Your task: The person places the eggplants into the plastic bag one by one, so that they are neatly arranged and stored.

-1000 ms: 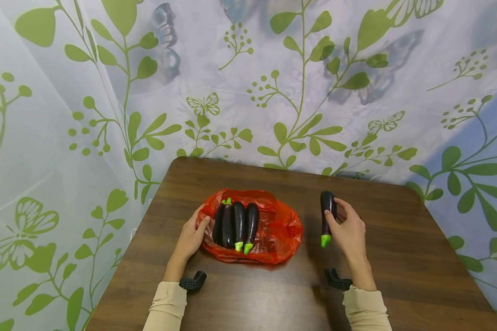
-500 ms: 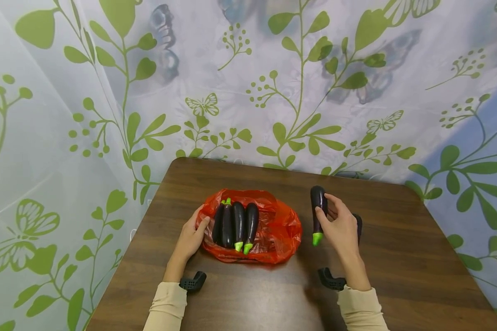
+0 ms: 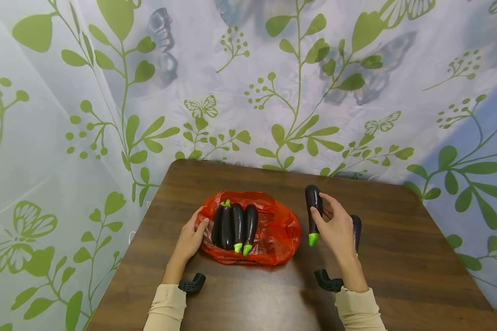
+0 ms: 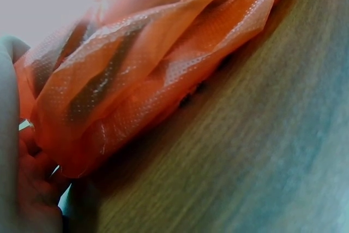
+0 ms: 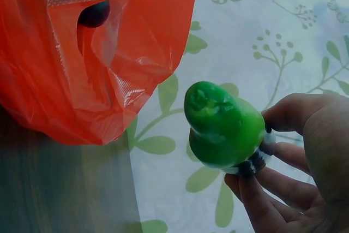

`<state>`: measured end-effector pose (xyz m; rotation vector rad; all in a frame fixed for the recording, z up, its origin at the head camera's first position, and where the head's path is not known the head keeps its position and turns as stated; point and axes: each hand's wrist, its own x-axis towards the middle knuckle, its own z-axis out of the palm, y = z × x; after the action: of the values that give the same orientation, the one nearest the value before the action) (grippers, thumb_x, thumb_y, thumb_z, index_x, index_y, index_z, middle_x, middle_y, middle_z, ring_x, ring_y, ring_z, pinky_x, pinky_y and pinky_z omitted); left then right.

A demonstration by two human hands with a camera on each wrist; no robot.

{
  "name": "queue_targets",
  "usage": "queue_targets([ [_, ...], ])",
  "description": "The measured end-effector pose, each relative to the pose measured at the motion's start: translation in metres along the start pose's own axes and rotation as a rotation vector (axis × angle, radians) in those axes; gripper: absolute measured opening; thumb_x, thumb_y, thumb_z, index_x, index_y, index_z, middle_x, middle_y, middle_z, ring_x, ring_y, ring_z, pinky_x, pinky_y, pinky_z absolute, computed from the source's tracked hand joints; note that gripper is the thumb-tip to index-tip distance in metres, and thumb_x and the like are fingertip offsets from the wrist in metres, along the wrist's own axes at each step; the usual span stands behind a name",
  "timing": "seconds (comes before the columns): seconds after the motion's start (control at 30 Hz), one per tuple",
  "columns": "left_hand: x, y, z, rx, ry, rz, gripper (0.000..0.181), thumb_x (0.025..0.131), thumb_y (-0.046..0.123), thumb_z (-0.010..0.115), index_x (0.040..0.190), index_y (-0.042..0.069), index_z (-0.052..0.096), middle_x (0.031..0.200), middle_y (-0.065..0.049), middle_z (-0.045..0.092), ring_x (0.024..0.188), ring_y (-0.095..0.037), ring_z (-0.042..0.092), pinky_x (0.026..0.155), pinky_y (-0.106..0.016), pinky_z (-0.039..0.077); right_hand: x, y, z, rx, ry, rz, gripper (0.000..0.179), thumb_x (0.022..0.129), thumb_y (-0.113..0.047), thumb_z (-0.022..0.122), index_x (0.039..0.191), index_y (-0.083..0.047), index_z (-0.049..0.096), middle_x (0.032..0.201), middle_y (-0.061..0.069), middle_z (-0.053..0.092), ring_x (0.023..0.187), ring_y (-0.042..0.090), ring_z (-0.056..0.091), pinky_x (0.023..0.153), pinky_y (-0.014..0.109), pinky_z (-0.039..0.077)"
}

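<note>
A red plastic bag [image 3: 279, 234] lies opened out on the table. Inside it, several dark purple eggplants [image 3: 239, 225] with green stem ends lie side by side at the left. My left hand [image 3: 190, 236] holds the bag's left rim, thumb over the edge; the left wrist view shows fingers behind the film of the bag [image 4: 125, 80]. To the right of the bag, my right hand [image 3: 335, 225] pinches an eggplant [image 3: 313, 211] between thumb and fingers, green end toward me. The right wrist view shows that green end [image 5: 223, 124] close up, apart from the bag.
Another eggplant [image 3: 356, 230] lies on the wooden table [image 3: 414, 257], partly hidden behind my right wrist. A patterned curtain [image 3: 232, 115] stands along the table's back edge. Each wrist carries a black device [image 3: 193, 283].
My right hand has moved left toward the bag with the eggplant in it. The eggplant behind my right wrist has come into sight. My left hand keeps its place on the bag.
</note>
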<state>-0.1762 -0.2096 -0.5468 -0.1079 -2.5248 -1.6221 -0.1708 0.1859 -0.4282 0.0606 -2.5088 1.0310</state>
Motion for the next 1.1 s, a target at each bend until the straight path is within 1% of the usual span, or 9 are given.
queue_targets([
  [0.27, 0.000, -0.001, 0.000, -0.003, 0.000, 0.004, 0.055, 0.108, 0.034, 0.054, 0.155, 0.009, 0.044, 0.154, -0.020, 0.051, 0.141, -0.042, 0.049, 0.118, -0.061, 0.034, 0.001, -0.002, 0.001, 0.021, 0.011, -0.023, 0.046, 0.095, -0.016, 0.074, 0.138, -0.007, 0.062, 0.137, 0.022, 0.064, 0.108, 0.042, 0.072, 0.089, 0.048, 0.058],
  [0.4, -0.002, -0.001, 0.000, -0.008, -0.003, -0.011, 0.054, 0.107, 0.033, 0.054, 0.155, 0.011, 0.045, 0.152, -0.020, 0.053, 0.140, -0.042, 0.051, 0.118, -0.061, 0.035, 0.000, -0.003, 0.002, 0.036, 0.008, -0.032, 0.046, 0.095, -0.015, 0.075, 0.138, -0.006, 0.063, 0.136, 0.022, 0.064, 0.108, 0.042, 0.072, 0.089, 0.047, 0.058],
  [0.5, -0.001, 0.001, 0.000, -0.014, -0.005, -0.015, 0.054, 0.107, 0.035, 0.054, 0.155, 0.012, 0.045, 0.152, -0.019, 0.053, 0.140, -0.041, 0.051, 0.118, -0.061, 0.035, 0.001, -0.006, 0.003, 0.046, 0.020, -0.052, 0.045, 0.094, -0.013, 0.076, 0.137, -0.006, 0.063, 0.135, 0.020, 0.065, 0.107, 0.040, 0.072, 0.089, 0.044, 0.057],
  [0.67, 0.000, 0.001, 0.000, -0.016, -0.008, -0.008, 0.055, 0.107, 0.036, 0.054, 0.155, 0.011, 0.045, 0.153, -0.019, 0.052, 0.140, -0.041, 0.051, 0.118, -0.060, 0.035, 0.002, -0.010, 0.005, 0.057, 0.030, -0.072, 0.046, 0.092, -0.012, 0.077, 0.136, -0.007, 0.064, 0.134, 0.018, 0.066, 0.106, 0.038, 0.073, 0.089, 0.041, 0.058],
  [0.83, 0.000, 0.001, 0.000, -0.010, -0.001, 0.002, 0.055, 0.107, 0.035, 0.053, 0.155, 0.009, 0.045, 0.153, -0.021, 0.051, 0.140, -0.041, 0.050, 0.118, -0.061, 0.035, -0.001, -0.018, 0.009, 0.063, 0.007, -0.076, 0.047, 0.093, -0.014, 0.077, 0.137, -0.009, 0.063, 0.136, 0.017, 0.066, 0.108, 0.037, 0.073, 0.090, 0.042, 0.058],
  [1.1, 0.000, 0.000, 0.000, -0.011, 0.000, 0.001, 0.055, 0.107, 0.035, 0.054, 0.156, 0.010, 0.045, 0.152, -0.020, 0.052, 0.140, -0.041, 0.050, 0.118, -0.061, 0.035, -0.006, -0.031, 0.017, 0.096, -0.035, -0.102, 0.048, 0.093, -0.016, 0.077, 0.138, -0.010, 0.063, 0.137, 0.015, 0.065, 0.110, 0.035, 0.072, 0.092, 0.043, 0.058],
])
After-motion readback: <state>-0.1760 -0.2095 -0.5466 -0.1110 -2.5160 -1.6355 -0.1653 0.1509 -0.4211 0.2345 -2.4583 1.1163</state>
